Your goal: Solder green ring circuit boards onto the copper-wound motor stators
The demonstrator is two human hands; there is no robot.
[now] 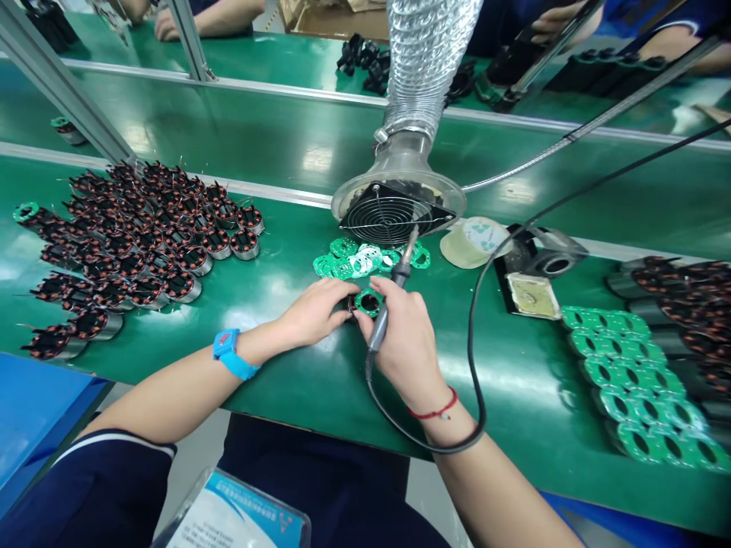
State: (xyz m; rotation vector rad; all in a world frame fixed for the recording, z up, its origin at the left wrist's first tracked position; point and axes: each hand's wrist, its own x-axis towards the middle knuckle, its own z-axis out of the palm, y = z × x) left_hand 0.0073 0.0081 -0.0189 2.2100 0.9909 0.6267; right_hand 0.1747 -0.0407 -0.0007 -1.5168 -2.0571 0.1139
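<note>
My left hand (314, 310) is closed on the side of a motor stator (368, 303) topped with a green ring-shaped circuit board. Across the palm of my right hand (410, 339) lies a soldering iron (403, 268), its metal tip pointing up and away from the stator. The thumb and forefinger of that same hand also touch the stator's right side. Just beyond my fingers, loose green ring boards (351, 262) lie in a heap. Several bare stators (134, 236) with copper windings stand grouped at the left.
A fume extractor (394, 209) with a foil duct hangs over the ring boards. At the right are a soldering iron stand (542, 255), its sponge (534, 295), and rows of board-topped stators (633, 373). The iron's black cable (473, 342) loops over my right forearm. Other people's hands show beyond the rail.
</note>
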